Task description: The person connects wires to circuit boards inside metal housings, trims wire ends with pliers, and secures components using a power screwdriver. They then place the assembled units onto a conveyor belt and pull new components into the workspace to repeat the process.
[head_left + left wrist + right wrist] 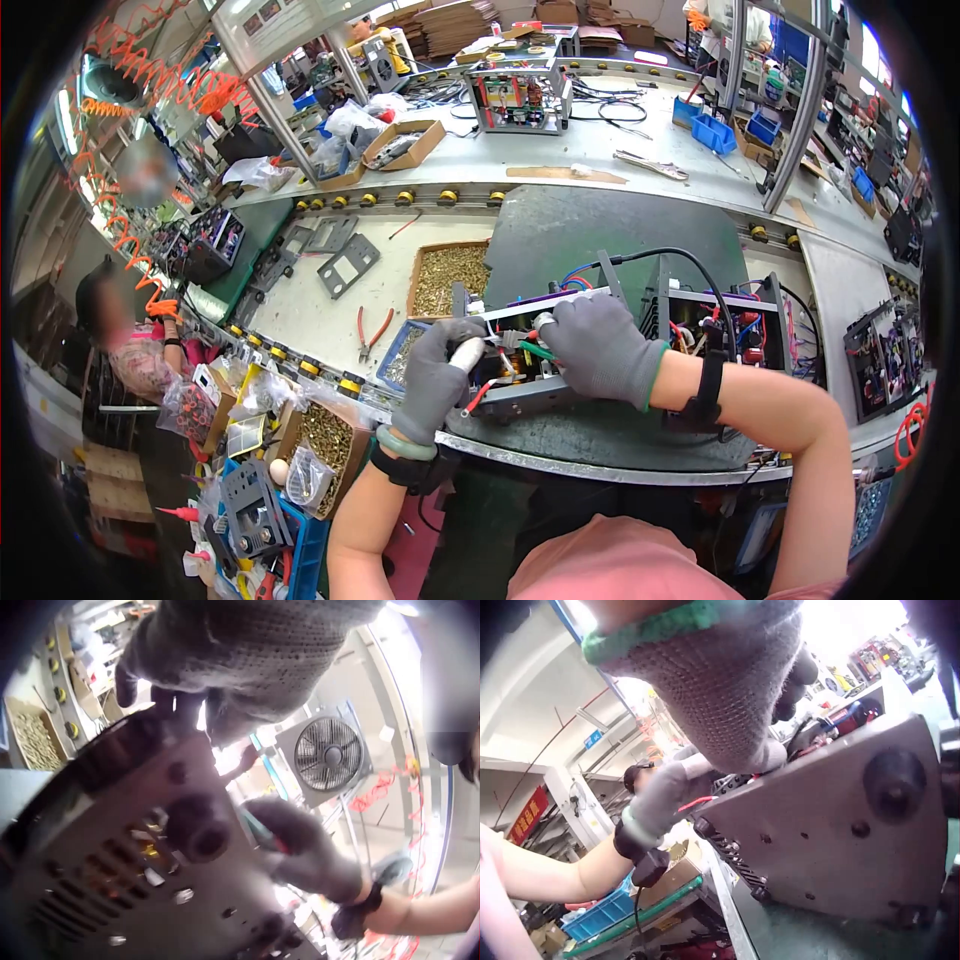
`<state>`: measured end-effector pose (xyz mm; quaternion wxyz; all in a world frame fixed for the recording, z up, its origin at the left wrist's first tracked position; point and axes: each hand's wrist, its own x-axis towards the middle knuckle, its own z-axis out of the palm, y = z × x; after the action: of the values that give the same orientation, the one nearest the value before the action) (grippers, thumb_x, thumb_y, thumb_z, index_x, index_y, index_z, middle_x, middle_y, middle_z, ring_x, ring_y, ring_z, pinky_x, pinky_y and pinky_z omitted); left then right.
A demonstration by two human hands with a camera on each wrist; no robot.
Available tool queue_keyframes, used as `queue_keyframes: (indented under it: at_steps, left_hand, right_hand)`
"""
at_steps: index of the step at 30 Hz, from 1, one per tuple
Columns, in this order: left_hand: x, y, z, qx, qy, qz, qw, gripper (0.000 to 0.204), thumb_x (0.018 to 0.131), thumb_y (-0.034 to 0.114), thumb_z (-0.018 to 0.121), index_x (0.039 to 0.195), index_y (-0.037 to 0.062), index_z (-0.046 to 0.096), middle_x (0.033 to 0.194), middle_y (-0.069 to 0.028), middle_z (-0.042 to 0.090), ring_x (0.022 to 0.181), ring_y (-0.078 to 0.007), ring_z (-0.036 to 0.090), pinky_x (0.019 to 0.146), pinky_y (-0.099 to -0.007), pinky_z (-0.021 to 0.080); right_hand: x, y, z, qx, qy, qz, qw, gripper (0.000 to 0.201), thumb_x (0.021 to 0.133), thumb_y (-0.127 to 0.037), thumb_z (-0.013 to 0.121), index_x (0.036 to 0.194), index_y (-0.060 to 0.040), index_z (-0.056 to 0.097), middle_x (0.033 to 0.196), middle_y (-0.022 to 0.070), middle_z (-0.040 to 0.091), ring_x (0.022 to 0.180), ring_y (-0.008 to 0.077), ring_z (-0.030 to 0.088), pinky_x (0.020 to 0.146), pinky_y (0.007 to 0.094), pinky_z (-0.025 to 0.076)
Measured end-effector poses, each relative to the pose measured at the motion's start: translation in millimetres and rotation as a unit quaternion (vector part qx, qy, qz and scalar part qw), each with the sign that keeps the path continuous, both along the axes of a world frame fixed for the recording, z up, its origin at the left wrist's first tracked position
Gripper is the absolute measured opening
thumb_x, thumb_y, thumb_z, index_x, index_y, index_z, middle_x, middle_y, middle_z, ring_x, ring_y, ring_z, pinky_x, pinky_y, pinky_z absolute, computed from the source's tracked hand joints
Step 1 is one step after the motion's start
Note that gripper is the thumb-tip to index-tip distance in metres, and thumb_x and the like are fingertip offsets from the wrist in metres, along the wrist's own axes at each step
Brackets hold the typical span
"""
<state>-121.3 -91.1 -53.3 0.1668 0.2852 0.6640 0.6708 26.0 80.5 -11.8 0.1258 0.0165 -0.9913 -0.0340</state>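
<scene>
An open metal-cased device (530, 395) lies on the dark green mat, its wires and parts exposed. At its left end, the grey-gloved left hand (430, 375) has thumb and fingers closed at a grey cable end (508, 340). A red wire (480, 397) hangs over the near edge below it. Over the middle of the casing, the gloved right hand (603, 348) curls round a thin green item (538, 351), mostly hidden by the palm. The left wrist view shows the right hand (304, 847) beyond the vented panel (187, 892); the right wrist view shows the left hand (660, 799).
A second open device (745, 335) stands close on the right, with a black cable arching over. Left of the work are a box of brass screws (447, 278), a blue tray (400, 355) and red pliers (374, 335). A person (140, 350) sits at far left.
</scene>
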Motion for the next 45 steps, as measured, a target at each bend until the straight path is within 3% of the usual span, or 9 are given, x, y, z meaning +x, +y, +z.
queue_keyframes:
  at_steps: [4, 6, 16, 20, 23, 30, 35, 42, 45]
  left_hand:
    - [-9.7, 15.2, -3.7, -0.005, 0.151, -0.045, 0.987, 0.012, 0.081, 0.001, 0.07, 0.091, 0.0079, 0.072, 0.083, -0.0084, 0.07, 0.08, -0.0223, 0.067, 0.078, -0.0356, 0.052]
    - [-10.3, 21.0, 16.5, -0.134, 0.46, 0.0, 0.877, 0.009, 0.085, -0.001, 0.068, 0.093, 0.0034, 0.07, 0.088, -0.0099, 0.071, 0.085, -0.0158, 0.067, 0.079, -0.0285, 0.053]
    - [-44.4, -34.7, 11.7, -0.011, 0.026, -0.01, 1.0, 0.012, 0.087, -0.004, 0.065, 0.098, 0.0015, 0.067, 0.09, -0.0034, 0.068, 0.08, -0.01, 0.064, 0.075, -0.0241, 0.052]
    - [-62.0, -101.7, -58.7, -0.116, -0.027, 0.059, 0.991, 0.013, 0.085, -0.002, 0.067, 0.098, 0.0019, 0.069, 0.09, -0.0046, 0.069, 0.082, -0.0124, 0.065, 0.079, -0.0273, 0.053]
    - [-60.0, -124.0, -108.6, -0.203, 0.064, 0.127, 0.969, 0.016, 0.084, 0.001, 0.068, 0.1, 0.0013, 0.069, 0.09, -0.0056, 0.071, 0.085, -0.0144, 0.065, 0.079, -0.0277, 0.052]
    - [-61.5, -68.7, -147.6, -0.522, 0.218, 0.066, 0.822, 0.052, 0.083, 0.031, 0.073, 0.131, 0.0191, 0.056, 0.1, -0.0137, 0.072, 0.099, -0.0325, 0.068, 0.087, -0.0445, 0.052]
    - [-68.4, -75.7, -147.6, -0.497, 0.235, 0.059, 0.833, 0.029, 0.081, 0.029, 0.073, 0.109, 0.0194, 0.07, 0.1, -0.0114, 0.072, 0.097, -0.0325, 0.068, 0.084, -0.0434, 0.053]
    - [-72.1, -106.8, -84.6, -0.394, 0.248, 0.154, 0.871, 0.024, 0.074, 0.013, 0.071, 0.098, 0.0186, 0.074, 0.093, -0.0119, 0.072, 0.089, -0.0305, 0.069, 0.078, -0.0402, 0.054]
    - [-88.3, -156.6, -57.0, -0.326, 0.275, 0.244, 0.871, 0.023, 0.074, 0.013, 0.07, 0.097, 0.0174, 0.074, 0.09, -0.0128, 0.071, 0.085, -0.0296, 0.07, 0.074, -0.0391, 0.054]
  right_hand:
    - [-0.9, -3.5, -8.0, -0.056, -0.015, -0.05, 0.997, 0.024, 0.073, -0.02, 0.067, 0.093, -0.0076, 0.066, 0.082, 0.0117, 0.063, 0.071, 0.0299, 0.065, 0.065, 0.0426, 0.05]
    - [0.2, -5.9, -4.5, -0.072, -0.035, -0.06, 0.995, 0.022, 0.073, -0.02, 0.067, 0.092, -0.0073, 0.065, 0.08, 0.0119, 0.063, 0.069, 0.0303, 0.065, 0.063, 0.0434, 0.051]
    - [92.2, -13.0, 9.8, -0.357, -0.253, 0.091, 0.895, 0.033, 0.08, -0.027, 0.066, 0.11, -0.0143, 0.064, 0.082, 0.0129, 0.064, 0.078, 0.036, 0.065, 0.068, 0.0443, 0.051]
    - [184.1, 1.6, -84.0, -0.258, -0.21, -0.1, 0.938, 0.045, 0.075, -0.029, 0.073, 0.116, -0.0105, 0.066, 0.096, 0.0171, 0.066, 0.092, 0.0385, 0.063, 0.079, 0.0472, 0.049]
    - [245.5, 14.9, -124.9, -0.19, 0.004, -0.211, 0.959, 0.05, 0.066, -0.026, 0.078, 0.111, -0.0066, 0.068, 0.105, 0.0177, 0.062, 0.097, 0.0389, 0.06, 0.083, 0.0471, 0.049]
    - [303.5, 45.8, -108.8, -0.161, -0.033, -0.244, 0.956, 0.048, 0.062, -0.017, 0.072, 0.108, -0.0031, 0.066, 0.099, 0.0181, 0.063, 0.094, 0.0398, 0.061, 0.081, 0.0466, 0.05]
    - [427.3, 121.0, -191.7, -0.142, 0.024, -0.369, 0.918, 0.046, 0.063, -0.009, 0.068, 0.109, -0.0002, 0.064, 0.088, 0.0181, 0.063, 0.082, 0.0368, 0.062, 0.076, 0.0447, 0.049]
    - [407.4, 190.7, -254.7, -0.424, 0.126, -0.523, 0.729, 0.034, 0.077, -0.012, 0.063, 0.109, -0.0011, 0.062, 0.079, 0.0127, 0.062, 0.07, 0.0259, 0.059, 0.069, 0.0371, 0.048]
    - [388.9, 189.5, -257.4, -0.329, 0.037, -0.578, 0.746, 0.035, 0.083, -0.018, 0.059, 0.115, -0.0044, 0.062, 0.081, 0.015, 0.064, 0.071, 0.026, 0.061, 0.068, 0.039, 0.048]
